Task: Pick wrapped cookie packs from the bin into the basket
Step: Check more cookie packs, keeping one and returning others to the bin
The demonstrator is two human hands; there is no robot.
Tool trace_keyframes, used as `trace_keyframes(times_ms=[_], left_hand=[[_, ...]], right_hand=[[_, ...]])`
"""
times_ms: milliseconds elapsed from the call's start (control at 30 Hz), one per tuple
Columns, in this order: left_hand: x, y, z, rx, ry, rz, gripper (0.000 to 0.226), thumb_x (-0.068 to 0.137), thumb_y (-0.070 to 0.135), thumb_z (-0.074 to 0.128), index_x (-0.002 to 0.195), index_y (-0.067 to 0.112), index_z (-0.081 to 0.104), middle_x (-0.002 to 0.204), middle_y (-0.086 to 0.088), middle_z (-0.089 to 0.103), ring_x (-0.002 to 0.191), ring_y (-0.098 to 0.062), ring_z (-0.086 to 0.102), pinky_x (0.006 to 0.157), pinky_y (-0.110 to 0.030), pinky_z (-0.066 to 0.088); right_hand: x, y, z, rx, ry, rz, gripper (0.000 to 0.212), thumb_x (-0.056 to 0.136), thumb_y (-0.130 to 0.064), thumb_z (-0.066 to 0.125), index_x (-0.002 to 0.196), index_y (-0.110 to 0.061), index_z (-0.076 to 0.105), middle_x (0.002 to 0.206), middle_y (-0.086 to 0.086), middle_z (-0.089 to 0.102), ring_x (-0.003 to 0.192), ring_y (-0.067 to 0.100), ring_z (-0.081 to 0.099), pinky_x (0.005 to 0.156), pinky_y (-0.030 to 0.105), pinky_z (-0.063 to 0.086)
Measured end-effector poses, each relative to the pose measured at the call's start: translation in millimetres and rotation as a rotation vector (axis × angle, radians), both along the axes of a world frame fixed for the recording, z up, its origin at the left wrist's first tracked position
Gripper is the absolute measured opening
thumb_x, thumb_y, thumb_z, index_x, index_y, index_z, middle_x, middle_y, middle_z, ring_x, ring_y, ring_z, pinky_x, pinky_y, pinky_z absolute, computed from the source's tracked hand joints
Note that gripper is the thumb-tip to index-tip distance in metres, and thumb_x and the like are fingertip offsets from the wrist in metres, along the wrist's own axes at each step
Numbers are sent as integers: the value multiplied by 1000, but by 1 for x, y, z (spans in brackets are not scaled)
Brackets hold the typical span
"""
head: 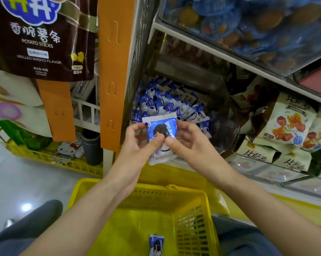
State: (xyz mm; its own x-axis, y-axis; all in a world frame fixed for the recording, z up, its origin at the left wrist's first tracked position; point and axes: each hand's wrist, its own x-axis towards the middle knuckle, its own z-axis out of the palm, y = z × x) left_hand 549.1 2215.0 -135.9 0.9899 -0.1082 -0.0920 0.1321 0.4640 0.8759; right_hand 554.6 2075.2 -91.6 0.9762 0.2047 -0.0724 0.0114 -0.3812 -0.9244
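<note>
Both hands up in front of the shelf, over the basket. Left hand (137, 143) and right hand (189, 143) both grasp the same cookie pack (161, 130): blue wrapper, dark sandwich cookie printed on it, crimped white top edge. The thumbs meet on the pack's lower front and the fingers curl behind its sides. A white wrapper section sticks out below the thumbs; can't tell if that's the same pack or a second one behind it. The pack is held in the air, just in front of the clear bin (228, 130) and above the far rim of the yellow basket (137, 193). The bin sits on the low shelf, with a pile of matching blue-and-white packs (174, 104) heaped at its left and back. One more cookie pack (156, 244) lies on the basket floor, near the right wall, at the bottom edge of view. The basket sits between the person's grey-trousered knees (27, 228). Right of the bin: cream snack bags with red-orange print (288, 126). Shelf above: a clear bin of blue-wrapped snacks (248, 24). An orange shelf upright (115, 71) stands left of the bin, and a brown potato sticks bag (41, 37) hangs top left. A second yellow basket (45, 157) is on the floor at left, with a Hello Kitty item (65, 150) in it.
</note>
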Motion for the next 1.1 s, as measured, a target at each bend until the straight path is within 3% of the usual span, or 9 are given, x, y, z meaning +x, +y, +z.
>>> trace_keyframes(times_ms=[100,300,400,533,700,800,933,1000,1100], left_hand=[[-1,-1,0,-5,59,31,74,56,40,67,121,24,36,114,1,62,102,-7,62,84,-20,48],[1,1,0,-143,126,4,58,72,43,56,123,23,38,109,-3,67,85,-8,67,68,-28,53],[1,1,0,-37,106,24,62,67,35,64,121,31,35,111,0,66,89,-9,68,75,-33,56],[3,2,3,136,23,131,67,54,39,70,115,34,41,108,5,63,95,-6,65,66,-16,52],[3,2,3,129,43,74,38,72,35,60,107,20,59,110,-4,66,105,-17,61,90,-33,50],[5,2,2,113,52,104,24,85,25,56,108,19,58,101,-1,67,93,-10,61,84,-25,50],[8,4,2,114,34,138,20,89,23,53,108,19,57,72,18,62,61,9,54,58,-6,43],[8,4,3,119,28,135,21,90,22,53,110,18,56,82,12,64,61,10,55,56,-5,42],[7,5,3,127,24,121,22,90,24,53,112,19,55,93,6,65,64,11,56,57,-4,42]], right_hand=[[1,3,-4,-35,34,9,69,61,-44,67,121,-20,42,116,-5,61,106,5,61,96,28,48],[2,-5,1,69,105,-7,29,83,-18,63,110,-18,51,102,-1,71,84,9,69,68,20,55],[2,-8,4,56,85,-32,31,78,-13,68,106,-16,54,100,2,71,85,14,70,71,25,57],[0,-9,4,51,91,-62,39,76,-8,69,112,-12,54,100,2,71,82,15,70,71,25,58],[3,-15,15,63,128,-32,38,73,-15,70,109,-16,61,95,2,73,74,8,68,60,18,55],[13,-28,26,27,80,-56,37,69,-29,68,104,-20,64,92,-1,73,77,11,69,65,19,56],[59,-49,15,-350,-185,-385,31,85,-25,65,114,-19,59,107,-1,66,91,10,63,79,25,52],[82,-54,8,-584,-291,-421,31,90,-22,57,120,-15,57,113,3,64,91,7,55,78,22,43],[107,-57,1,-804,-232,-414,32,92,-24,55,121,-11,56,115,9,63,95,17,58,74,23,37]])
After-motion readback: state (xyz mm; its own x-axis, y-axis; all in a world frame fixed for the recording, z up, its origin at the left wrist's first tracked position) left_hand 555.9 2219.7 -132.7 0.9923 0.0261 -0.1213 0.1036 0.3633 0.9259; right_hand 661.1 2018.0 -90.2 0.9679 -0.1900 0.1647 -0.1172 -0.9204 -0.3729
